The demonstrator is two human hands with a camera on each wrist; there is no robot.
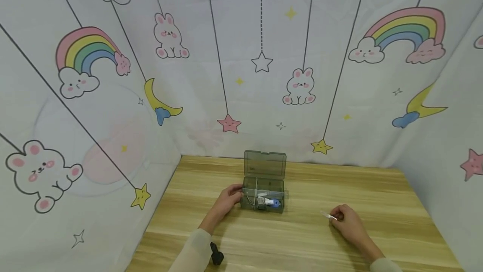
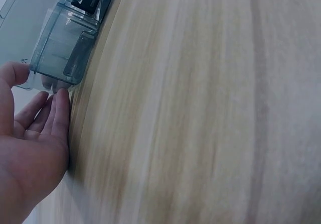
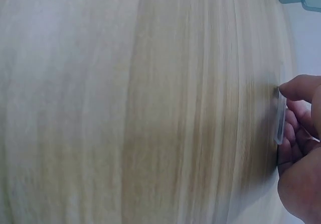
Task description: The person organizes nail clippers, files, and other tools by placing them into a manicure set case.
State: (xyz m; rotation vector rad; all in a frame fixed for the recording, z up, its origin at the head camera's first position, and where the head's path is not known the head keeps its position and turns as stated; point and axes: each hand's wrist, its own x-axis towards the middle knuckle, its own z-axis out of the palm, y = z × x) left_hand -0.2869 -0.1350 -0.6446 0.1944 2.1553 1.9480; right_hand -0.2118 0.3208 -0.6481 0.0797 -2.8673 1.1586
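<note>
A translucent grey-green compartment box point(image 1: 263, 182) stands on the table with its hinged lid point(image 1: 265, 164) raised at the back. Clear dividers split its inside, and several small items lie in the front part, among them a blue and white one point(image 1: 274, 203). At the box's left end is my left hand point(image 1: 226, 200), its fingers nearly straight against the end wall and the thumb at the rim point(image 2: 33, 69). Off to the right of the box, my right hand point(image 1: 349, 224) pinches a small clear plastic strip point(image 3: 281, 116) between thumb and fingers, low over the wood.
A small black object point(image 1: 216, 254) lies near the front, beside the left sleeve point(image 1: 193, 251). The wood-grain table point(image 1: 302, 238) is bounded at the back and sides by white cloth point(image 1: 203, 96) printed with rabbits, stars and rainbows.
</note>
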